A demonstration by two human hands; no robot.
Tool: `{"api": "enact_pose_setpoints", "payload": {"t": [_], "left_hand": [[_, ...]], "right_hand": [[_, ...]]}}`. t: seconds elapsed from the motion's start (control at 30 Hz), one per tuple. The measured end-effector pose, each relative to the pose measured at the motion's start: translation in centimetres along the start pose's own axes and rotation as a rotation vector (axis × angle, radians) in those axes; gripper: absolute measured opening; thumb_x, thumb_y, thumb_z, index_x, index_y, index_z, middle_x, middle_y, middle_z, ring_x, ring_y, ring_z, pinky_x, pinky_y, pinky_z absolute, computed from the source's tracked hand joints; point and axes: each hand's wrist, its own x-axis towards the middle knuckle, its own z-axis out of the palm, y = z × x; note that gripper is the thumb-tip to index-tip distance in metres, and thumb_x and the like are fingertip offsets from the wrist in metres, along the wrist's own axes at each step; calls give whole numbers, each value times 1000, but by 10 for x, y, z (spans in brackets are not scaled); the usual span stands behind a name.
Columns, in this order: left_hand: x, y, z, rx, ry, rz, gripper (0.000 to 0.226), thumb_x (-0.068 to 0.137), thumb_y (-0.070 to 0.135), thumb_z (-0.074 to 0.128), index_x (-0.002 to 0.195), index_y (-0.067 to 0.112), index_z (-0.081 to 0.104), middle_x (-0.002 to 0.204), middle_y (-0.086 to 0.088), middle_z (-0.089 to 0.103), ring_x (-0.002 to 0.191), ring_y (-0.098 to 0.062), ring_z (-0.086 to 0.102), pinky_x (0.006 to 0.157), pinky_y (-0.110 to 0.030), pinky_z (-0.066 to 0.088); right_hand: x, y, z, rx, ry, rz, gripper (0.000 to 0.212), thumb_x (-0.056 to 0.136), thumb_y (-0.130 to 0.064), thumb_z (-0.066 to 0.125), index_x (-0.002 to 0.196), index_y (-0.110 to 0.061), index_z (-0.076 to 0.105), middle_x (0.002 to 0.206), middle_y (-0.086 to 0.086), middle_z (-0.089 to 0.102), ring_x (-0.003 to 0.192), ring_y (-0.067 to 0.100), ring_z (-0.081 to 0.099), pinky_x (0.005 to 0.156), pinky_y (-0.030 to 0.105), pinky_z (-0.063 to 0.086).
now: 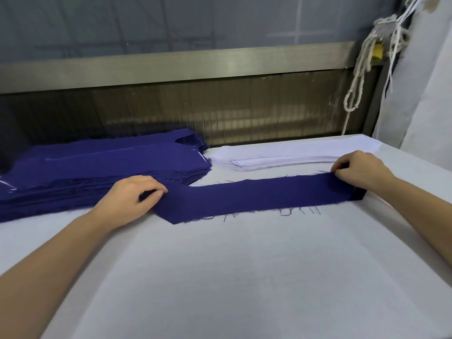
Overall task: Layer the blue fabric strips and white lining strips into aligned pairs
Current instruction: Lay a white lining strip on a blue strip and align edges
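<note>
Blue strip: one long blue strip (256, 196) lies flat across the white worktop (244, 277), near its far side. Loose threads hang from both long edges.
Left end: the left hand (132, 194) holds this end. Its fingers (156, 193) are curled and pinch the cloth against the thumb.
Right end: the right hand (359, 167) holds the far edge here, with the fingers curled and pinching. A darker corner shows just beside this hand; it may be a fold.
Blue pile: the pile of blue strips (97, 165) is at the left, and the left end of the single strip touches it or lies over it.
White pile: the pile of white lining strips (281, 157) lies just behind the single strip, a little apart from it.
Step in hand: I judge that the strip is being stretched and laid straight, as the first layer of a pair.
Under the strip: I cannot tell if a white lining lies below it, because the worktop is also white.
Next move: probably one white lining must be taken from the pile and placed on the blue strip, edges and ends matching. Only one layer should lift, and the blue strip should not shift.
Background: a metal rail (195, 64) and a hanging rope (357, 77).
</note>
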Motion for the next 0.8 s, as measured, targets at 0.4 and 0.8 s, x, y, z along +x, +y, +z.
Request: {"api": "enact_pose_setpoints", "payload": {"t": [0.4,0.8], "left_hand": [[1,-5,7,8,-32,59,28,77,-9,66,93,12,74,92,11,65,87,-14,61,77,-23,43],[1,-4,9,28,-40,37,28,78,-7,67,96,14,72,94,12,65,87,-12,61,73,-14,41]], "right_hand": [[2,3,-5,4,63,9,26,77,-1,51,77,-22,67,85,1,64,85,24,56,71,31,46],[11,13,2,-133,-54,25,26,84,-4,49,95,-22,64,111,7,63,94,24,53,75,30,43]]}}
